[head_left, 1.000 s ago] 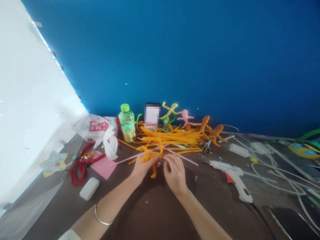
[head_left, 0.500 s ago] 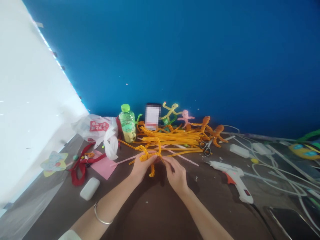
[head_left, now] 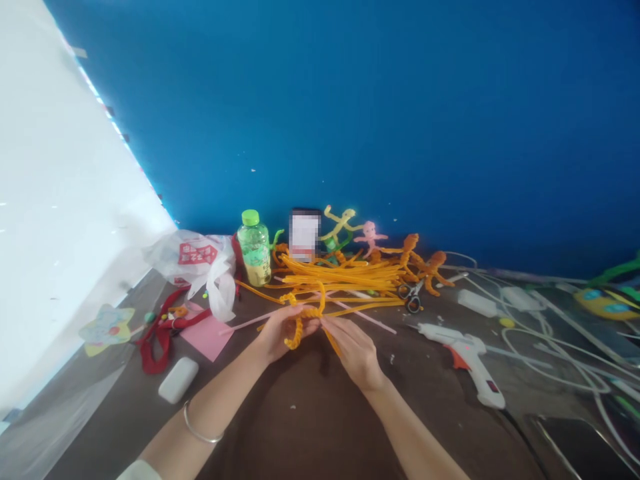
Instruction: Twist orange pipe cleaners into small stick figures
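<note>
My left hand (head_left: 281, 328) is closed around a twisted orange pipe-cleaner figure (head_left: 294, 337), whose coiled limbs stick out above and below the fingers. My right hand (head_left: 357, 351) pinches a loose orange pipe-cleaner strand (head_left: 333, 341) at the figure's right side; the fingertips of both hands nearly meet. Just behind them lies a heap of orange pipe cleaners (head_left: 345, 273). Finished-looking orange figures (head_left: 434, 267) stand at its right end, with a pink figure (head_left: 369, 233) and a yellow figure (head_left: 341, 222) at the back.
Scissors (head_left: 413, 300) rest beside the heap. To the right are a glue gun (head_left: 473, 353), white cables and a dark phone (head_left: 583, 443). A green-capped bottle (head_left: 255, 253), plastic bag (head_left: 200, 260), pink paper (head_left: 207, 335), red strap (head_left: 155, 350) and white case (head_left: 179, 381) are on the left.
The orange figure has been turned in my left hand, so its coiled limb hangs further left. My right hand has shifted slightly down and right along the strand.
</note>
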{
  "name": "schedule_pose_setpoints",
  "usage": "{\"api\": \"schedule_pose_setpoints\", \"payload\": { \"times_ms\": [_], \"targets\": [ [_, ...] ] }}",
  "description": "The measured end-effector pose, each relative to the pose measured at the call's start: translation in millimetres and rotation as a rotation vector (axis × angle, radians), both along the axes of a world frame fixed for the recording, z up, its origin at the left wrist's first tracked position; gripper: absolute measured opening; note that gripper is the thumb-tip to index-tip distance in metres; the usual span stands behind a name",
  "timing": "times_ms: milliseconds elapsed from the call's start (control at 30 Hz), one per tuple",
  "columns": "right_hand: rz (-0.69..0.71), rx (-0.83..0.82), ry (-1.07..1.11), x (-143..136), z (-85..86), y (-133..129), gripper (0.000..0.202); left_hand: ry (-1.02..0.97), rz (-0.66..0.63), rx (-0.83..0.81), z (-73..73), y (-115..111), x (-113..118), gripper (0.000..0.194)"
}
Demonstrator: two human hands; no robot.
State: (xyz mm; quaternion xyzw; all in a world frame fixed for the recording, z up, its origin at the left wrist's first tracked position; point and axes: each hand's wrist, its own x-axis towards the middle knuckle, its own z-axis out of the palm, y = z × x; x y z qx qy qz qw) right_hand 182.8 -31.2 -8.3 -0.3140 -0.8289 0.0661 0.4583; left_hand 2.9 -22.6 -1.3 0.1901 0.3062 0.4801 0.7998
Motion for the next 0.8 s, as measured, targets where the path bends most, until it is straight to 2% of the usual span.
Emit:
{"api": "schedule_pose_setpoints", "payload": {
  "times_ms": [133, 300, 467, 600, 800],
  "targets": [
    [-0.101, -0.026, 0.094, -3.2, -3.4, 2.1, 0.034, -0.091, -0.102, 0.028, 0.7, 0.1, -7.0, 0.031],
    [-0.129, 0.002, 0.083, -4.9, -3.4, 5.5, 0.032, -0.039, -0.083, 0.015, 2.6, -1.5, -8.8, 0.018],
    [-0.176, -0.014, 0.087, -6.2, -0.6, 5.0, 0.025, 0.016, -0.099, 0.099, 5.1, -3.2, -4.1, 0.016],
    [-0.187, -0.045, 0.124, -8.5, 2.2, 4.2, 0.017, 0.068, -0.039, 0.168, 1.7, -4.0, 1.5, 0.024],
    [-0.167, -0.078, 0.193, -11.8, 4.1, 2.4, 0.011, 0.117, 0.059, 0.239, -3.7, -4.1, 9.5, 0.024]
  ]
}}
